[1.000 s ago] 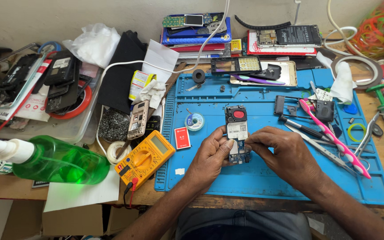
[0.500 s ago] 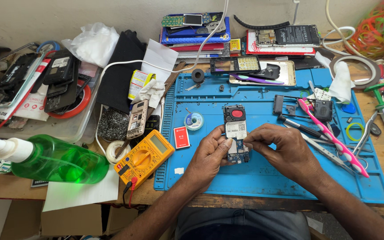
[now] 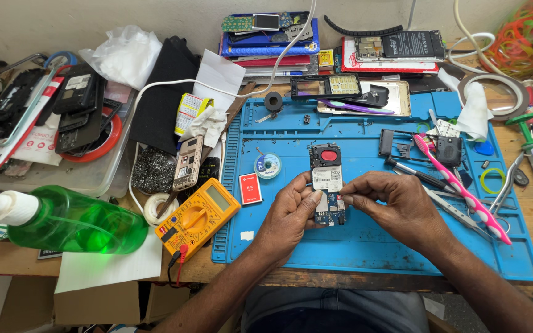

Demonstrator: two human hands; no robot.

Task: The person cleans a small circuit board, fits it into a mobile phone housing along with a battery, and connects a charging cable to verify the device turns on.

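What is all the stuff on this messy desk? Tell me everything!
phone circuit board: one, blue with white sticker and red part, held over the mat
work mat: one, blue, desk centre
multimeter: one, yellow, left of mat
spray bottle: one, green, front left
toothbrush: one, pink, right on mat
solder wick spool: one, small round, on mat
red card: one, beside multimeter
tweezers: one, metal, right on mat
books: stack, blue and red, back
plastic tray: one, clear, left, full of dark phone parts
left hand: one, gripping board
right hand: one, pinching board

A pale plaster wall (image 3: 155, 18) backs a cluttered wooden workbench (image 3: 229, 271) under even, soft light.
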